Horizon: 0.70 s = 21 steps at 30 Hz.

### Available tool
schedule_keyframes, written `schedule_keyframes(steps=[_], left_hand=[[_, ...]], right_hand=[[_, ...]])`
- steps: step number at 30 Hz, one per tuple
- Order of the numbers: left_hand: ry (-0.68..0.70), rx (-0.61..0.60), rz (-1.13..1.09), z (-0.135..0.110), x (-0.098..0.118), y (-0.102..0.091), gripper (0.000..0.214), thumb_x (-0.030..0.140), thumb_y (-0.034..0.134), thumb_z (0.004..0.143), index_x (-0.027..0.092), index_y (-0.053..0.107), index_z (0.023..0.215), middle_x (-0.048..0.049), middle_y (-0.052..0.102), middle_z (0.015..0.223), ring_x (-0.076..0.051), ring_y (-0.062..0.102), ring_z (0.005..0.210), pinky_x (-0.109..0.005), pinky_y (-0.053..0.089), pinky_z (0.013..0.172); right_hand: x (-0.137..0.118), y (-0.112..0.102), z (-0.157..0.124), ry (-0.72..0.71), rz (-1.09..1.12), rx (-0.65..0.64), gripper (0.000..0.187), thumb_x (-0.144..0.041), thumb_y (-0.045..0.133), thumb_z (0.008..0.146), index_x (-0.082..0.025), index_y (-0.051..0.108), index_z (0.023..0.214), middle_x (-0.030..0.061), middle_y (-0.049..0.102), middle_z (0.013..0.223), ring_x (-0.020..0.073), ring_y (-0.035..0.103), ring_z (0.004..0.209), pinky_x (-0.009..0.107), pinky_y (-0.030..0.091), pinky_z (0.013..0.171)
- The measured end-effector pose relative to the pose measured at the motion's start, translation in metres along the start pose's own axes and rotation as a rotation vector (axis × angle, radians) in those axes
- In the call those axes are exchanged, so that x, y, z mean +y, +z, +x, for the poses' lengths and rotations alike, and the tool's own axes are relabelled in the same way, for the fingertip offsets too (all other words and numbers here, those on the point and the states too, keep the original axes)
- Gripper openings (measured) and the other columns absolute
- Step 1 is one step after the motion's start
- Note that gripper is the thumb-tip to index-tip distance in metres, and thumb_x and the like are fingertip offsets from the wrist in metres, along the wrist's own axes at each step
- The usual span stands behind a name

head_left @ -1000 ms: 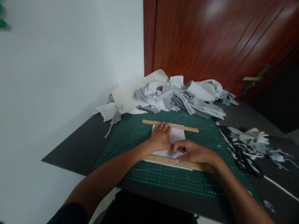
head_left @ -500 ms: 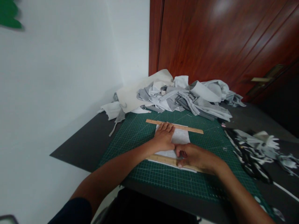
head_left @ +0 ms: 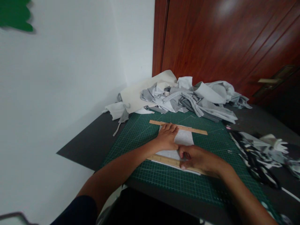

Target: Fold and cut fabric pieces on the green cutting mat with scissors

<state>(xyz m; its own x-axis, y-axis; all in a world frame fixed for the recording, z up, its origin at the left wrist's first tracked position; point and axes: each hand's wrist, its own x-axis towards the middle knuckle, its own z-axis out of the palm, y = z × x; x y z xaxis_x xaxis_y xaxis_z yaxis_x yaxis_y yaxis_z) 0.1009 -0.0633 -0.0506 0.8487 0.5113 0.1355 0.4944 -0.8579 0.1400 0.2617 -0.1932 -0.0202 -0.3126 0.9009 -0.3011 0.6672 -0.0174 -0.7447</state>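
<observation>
A piece of light grey-white fabric (head_left: 184, 137) lies on the green cutting mat (head_left: 138, 137), with a wooden ruler across each end. My left hand (head_left: 168, 137) rests flat on the fabric, fingers stretched out and fingertips reaching the far wooden ruler (head_left: 197, 130). Across the near end runs the other wooden ruler (head_left: 165, 160), with a strip of white edge showing just in front of it. My right hand (head_left: 197, 157) is curled over this near ruler, thumb on its front side and bent fingers behind. The ruler's right part is hidden under that hand.
A heap of grey and white fabric scraps (head_left: 173, 97) covers the back of the dark table (head_left: 82, 142). To the right lie black-handled scissors (head_left: 260, 170) among cloth strips and a white glove-like piece (head_left: 280, 145). A white wall and a red-brown door (head_left: 211, 40) stand behind.
The view has turned slightly to the left, so everything sits a little further right. Both hands keep their places on the fabric and rulers.
</observation>
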Motion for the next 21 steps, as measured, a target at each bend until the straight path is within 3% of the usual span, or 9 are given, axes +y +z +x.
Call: schedule_keyframes(steps=[21], left_hand=[[0.051,0.039,0.001,0.0026,-0.005,0.0011,0.085,0.066,0.055,0.083,0.016,0.039,0.151,-0.0138,0.043,0.155,-0.036,0.031,0.142,-0.05,0.021,0.118]], right_hand=[[0.0039,0.0014,0.0012,-0.017,0.019,-0.002,0.022,-0.026,0.079,0.072,-0.022,0.061,0.085,-0.004,0.057,0.08,0.0171,0.053,0.076,0.025,0.034,0.063]])
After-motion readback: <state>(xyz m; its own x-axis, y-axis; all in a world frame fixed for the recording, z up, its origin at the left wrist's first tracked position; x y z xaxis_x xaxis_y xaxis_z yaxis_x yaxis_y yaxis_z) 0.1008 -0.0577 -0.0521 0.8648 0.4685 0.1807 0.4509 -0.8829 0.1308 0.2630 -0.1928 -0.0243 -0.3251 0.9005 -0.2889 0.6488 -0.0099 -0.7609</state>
